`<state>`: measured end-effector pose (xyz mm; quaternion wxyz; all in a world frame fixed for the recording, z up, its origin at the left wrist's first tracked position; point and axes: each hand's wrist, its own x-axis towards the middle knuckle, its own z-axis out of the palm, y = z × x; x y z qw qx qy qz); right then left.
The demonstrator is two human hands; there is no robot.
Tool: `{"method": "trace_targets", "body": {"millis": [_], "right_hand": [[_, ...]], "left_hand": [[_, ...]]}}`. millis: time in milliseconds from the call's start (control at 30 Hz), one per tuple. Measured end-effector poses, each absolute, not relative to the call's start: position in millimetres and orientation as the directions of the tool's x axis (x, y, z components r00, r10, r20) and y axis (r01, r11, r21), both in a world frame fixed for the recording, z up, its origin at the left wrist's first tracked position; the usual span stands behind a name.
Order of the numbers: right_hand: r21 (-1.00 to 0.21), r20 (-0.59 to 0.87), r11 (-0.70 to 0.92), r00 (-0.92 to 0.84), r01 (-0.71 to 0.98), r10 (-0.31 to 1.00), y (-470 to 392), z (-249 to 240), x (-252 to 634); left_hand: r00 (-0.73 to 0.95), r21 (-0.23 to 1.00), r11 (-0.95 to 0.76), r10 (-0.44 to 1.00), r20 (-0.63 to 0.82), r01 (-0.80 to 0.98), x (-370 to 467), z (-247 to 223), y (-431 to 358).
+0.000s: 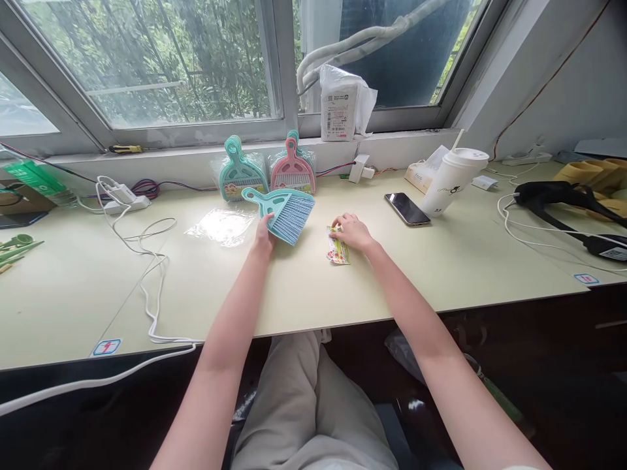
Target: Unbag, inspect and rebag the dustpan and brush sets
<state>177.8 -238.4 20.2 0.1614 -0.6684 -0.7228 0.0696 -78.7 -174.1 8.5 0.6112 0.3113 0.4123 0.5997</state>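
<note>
My left hand (265, 236) is closed on the near side of a small teal dustpan and brush set (289, 215), holding it tilted above the table with its blue-grey bristles facing right. My right hand (354, 232) has its fingers curled together at the upper edge of a colourful printed card (337, 251). The card appears to lie on the tabletop. Left of the dustpan, a crinkled clear plastic wrapper (223, 226) lies flat. Behind stand a wrapped teal dustpan set (241, 173) and a wrapped pink dustpan set (292, 171), both leaning against the sill.
A phone (407, 209), a white lidded cup (453, 183) with a straw and a tissue pack (422, 173) stand to the right. Black straps (553, 199) lie farther right. White cables (151, 281) cross the table at left. A paper-towel package (340, 111) sits on the sill.
</note>
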Motion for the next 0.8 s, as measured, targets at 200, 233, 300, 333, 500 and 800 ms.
{"method": "trace_targets", "body": {"millis": [200, 233, 300, 333, 500, 800], "right_hand": [[-0.348, 0.136, 0.066, -0.019, 0.935, 0.991, -231, 14, 185], [-0.377, 0.128, 0.057, -0.009, 0.925, 0.992, -231, 14, 187], [-0.505, 0.095, 0.049, -0.001, 0.862, 0.995, -231, 17, 190], [-0.605, 0.067, 0.060, -0.024, 0.794, 0.997, -232, 19, 189], [-0.954, 0.101, 0.155, -0.212, 0.257, 0.972, -235, 25, 175], [-0.805, 0.333, 0.115, 0.283, 0.581, 0.900, -230, 9, 153]], "left_hand": [[-0.003, 0.893, 0.133, 0.989, -0.149, -0.430, -77, 15, -182], [0.013, 0.898, 0.145, 0.988, -0.154, -0.415, -77, 16, -184], [0.048, 0.910, 0.166, 0.986, -0.160, -0.380, -76, 18, -187], [0.065, 0.916, 0.175, 0.985, -0.162, -0.361, -76, 18, -188], [0.237, 0.953, 0.175, 0.965, -0.116, -0.247, -69, 16, -195], [0.512, 0.980, 0.151, 0.856, -0.064, -0.130, -51, 17, -210]]}}
